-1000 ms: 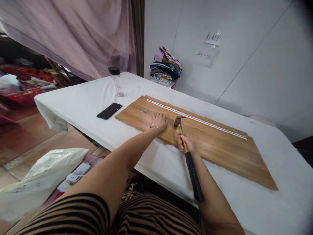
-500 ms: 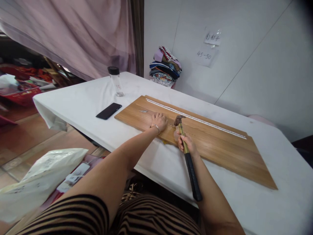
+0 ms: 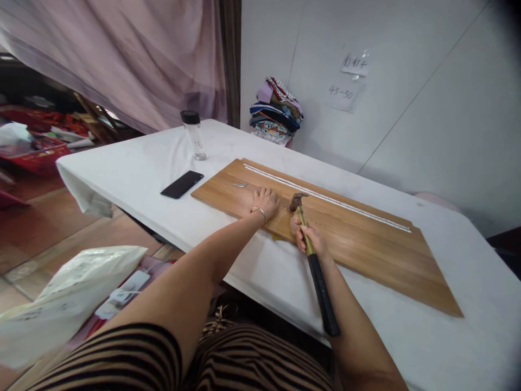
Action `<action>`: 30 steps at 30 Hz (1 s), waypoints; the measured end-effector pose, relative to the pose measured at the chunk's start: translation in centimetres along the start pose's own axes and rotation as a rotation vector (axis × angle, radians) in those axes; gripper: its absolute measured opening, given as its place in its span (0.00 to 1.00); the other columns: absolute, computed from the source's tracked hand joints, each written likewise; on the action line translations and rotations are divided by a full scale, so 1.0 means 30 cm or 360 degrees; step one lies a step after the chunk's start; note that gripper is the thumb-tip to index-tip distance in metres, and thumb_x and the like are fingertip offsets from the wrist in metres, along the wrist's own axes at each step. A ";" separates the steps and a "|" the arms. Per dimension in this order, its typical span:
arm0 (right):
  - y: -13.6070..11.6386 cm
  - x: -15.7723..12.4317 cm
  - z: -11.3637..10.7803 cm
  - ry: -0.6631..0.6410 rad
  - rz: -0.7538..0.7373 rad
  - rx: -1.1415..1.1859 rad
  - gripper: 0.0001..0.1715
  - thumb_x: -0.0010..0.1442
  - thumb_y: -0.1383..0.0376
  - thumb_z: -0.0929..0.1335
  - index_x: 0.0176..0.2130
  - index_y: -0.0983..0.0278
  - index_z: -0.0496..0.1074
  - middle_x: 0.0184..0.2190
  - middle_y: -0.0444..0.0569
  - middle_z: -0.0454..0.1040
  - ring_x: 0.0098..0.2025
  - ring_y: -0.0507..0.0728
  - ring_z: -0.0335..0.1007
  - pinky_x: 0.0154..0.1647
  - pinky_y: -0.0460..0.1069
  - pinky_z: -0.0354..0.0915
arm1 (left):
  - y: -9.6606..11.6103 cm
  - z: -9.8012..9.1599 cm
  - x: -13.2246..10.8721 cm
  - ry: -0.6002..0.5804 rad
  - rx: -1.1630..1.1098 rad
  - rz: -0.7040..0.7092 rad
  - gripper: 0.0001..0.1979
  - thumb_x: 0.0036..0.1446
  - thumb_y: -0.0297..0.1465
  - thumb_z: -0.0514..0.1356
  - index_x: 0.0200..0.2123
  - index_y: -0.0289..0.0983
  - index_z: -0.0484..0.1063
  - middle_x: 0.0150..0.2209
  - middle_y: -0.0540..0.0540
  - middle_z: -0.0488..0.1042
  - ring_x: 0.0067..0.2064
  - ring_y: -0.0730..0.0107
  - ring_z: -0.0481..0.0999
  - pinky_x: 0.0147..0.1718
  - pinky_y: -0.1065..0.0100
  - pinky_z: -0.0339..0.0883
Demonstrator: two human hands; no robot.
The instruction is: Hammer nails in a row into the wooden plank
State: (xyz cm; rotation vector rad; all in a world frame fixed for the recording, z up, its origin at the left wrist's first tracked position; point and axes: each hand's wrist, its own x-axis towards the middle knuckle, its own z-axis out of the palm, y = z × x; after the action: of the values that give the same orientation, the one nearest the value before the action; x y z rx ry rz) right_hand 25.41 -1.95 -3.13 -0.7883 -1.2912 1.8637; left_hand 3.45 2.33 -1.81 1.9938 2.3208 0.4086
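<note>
A long wooden board (image 3: 366,247) lies on the white-covered table. My left hand (image 3: 266,203) rests flat on its left part, fingers spread, a bracelet at the wrist. My right hand (image 3: 309,239) is wrapped round the yellow handle of a hammer (image 3: 321,293); the rusty head is low over the board, just right of my left hand. Whether it touches the wood I cannot tell. A row of small dark marks (image 3: 317,223) runs right of the hammer head. A few nails (image 3: 240,185) lie left of my left hand. Two white strips (image 3: 325,198) run along the far edge.
A black phone (image 3: 182,184) and a clear bottle with a black lid (image 3: 195,136) are on the table (image 3: 134,163) at the left. Folded clothes (image 3: 275,111) are stacked by the wall. A white bag (image 3: 77,293) and a power strip (image 3: 124,295) are at the lower left.
The view has shifted very slightly. Both hands and the hammer look almost unchanged in their places over the board.
</note>
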 end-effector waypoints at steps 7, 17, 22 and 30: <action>-0.004 0.003 0.000 0.0003 -0.0021 -0.0004 0.28 0.52 0.49 0.77 0.46 0.60 0.71 0.20 0.32 0.68 0.13 0.47 0.57 0.12 0.44 0.55 | 0.012 -0.025 -0.011 -0.0020 -0.0007 -0.0014 0.21 0.74 0.35 0.47 0.56 0.38 0.78 0.65 0.33 0.74 0.68 0.47 0.67 0.66 0.44 0.58; 0.007 0.006 -0.009 -0.0029 -0.0043 0.0000 0.27 0.55 0.50 0.77 0.48 0.60 0.71 0.21 0.33 0.68 0.13 0.47 0.58 0.12 0.43 0.55 | -0.004 0.005 0.006 -0.0011 -0.0003 0.0008 0.21 0.74 0.37 0.48 0.56 0.39 0.78 0.65 0.34 0.74 0.68 0.47 0.66 0.66 0.44 0.58; 0.012 0.011 -0.015 -0.0033 -0.0027 0.0011 0.27 0.55 0.50 0.77 0.47 0.60 0.71 0.21 0.33 0.69 0.13 0.47 0.58 0.12 0.43 0.55 | -0.001 -0.003 0.004 -0.0019 -0.0003 -0.0003 0.21 0.74 0.36 0.48 0.56 0.39 0.78 0.64 0.34 0.74 0.67 0.46 0.67 0.66 0.44 0.58; 0.008 0.010 -0.016 -0.0028 0.0007 0.0018 0.27 0.54 0.50 0.77 0.47 0.60 0.71 0.21 0.33 0.69 0.13 0.47 0.58 0.12 0.44 0.56 | -0.001 -0.002 0.002 -0.0021 0.0002 0.0001 0.21 0.74 0.36 0.48 0.57 0.38 0.77 0.65 0.34 0.74 0.68 0.47 0.66 0.67 0.45 0.57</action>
State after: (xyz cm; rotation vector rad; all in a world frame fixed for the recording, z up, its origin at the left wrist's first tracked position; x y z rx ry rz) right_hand 25.58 -1.51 -3.51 -0.7712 -1.2895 1.8835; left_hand 3.40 2.38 -1.74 1.9913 2.3134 0.3930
